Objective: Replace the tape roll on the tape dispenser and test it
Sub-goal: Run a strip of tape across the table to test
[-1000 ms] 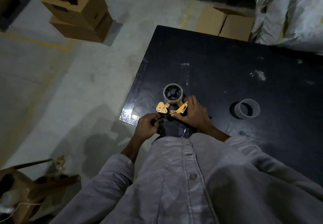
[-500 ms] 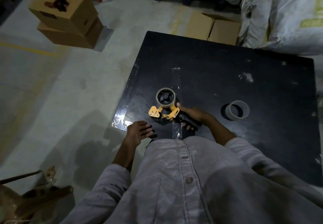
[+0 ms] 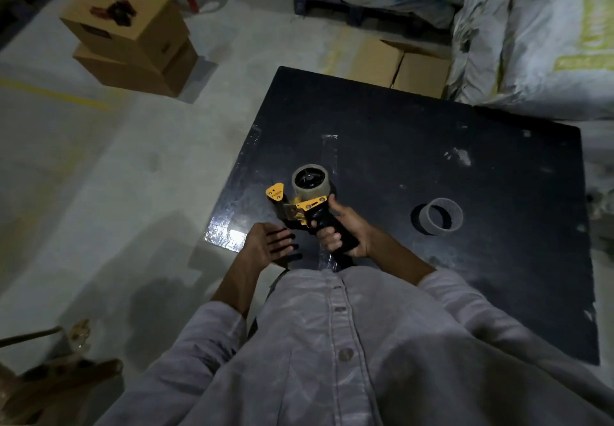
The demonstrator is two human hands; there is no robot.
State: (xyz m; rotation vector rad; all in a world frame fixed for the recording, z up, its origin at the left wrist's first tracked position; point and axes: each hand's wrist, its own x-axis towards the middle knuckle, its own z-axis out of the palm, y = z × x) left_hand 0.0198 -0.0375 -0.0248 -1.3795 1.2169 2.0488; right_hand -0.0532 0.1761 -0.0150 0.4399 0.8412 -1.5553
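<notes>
A yellow and black tape dispenser (image 3: 299,208) is lifted above the near left part of the black table (image 3: 432,166). A roll of clear tape (image 3: 310,181) sits on its hub. My right hand (image 3: 345,229) is wrapped around the dispenser's black handle. My left hand (image 3: 269,246) hovers just left of it, palm up, fingers spread, holding nothing. An empty tape core (image 3: 440,215) stands on the table to the right, apart from both hands. A strip of clear tape (image 3: 329,153) is stuck flat on the tabletop behind the dispenser.
Stacked cardboard boxes (image 3: 129,36) stand on the concrete floor at far left. More boxes (image 3: 398,66) lie behind the table. White sacks (image 3: 531,36) are piled at the back right. A wooden object (image 3: 50,379) sits at the bottom left.
My left hand let go of the dispenser's front and opened. My right hand shifted to the handle and raised the dispenser off the table.
</notes>
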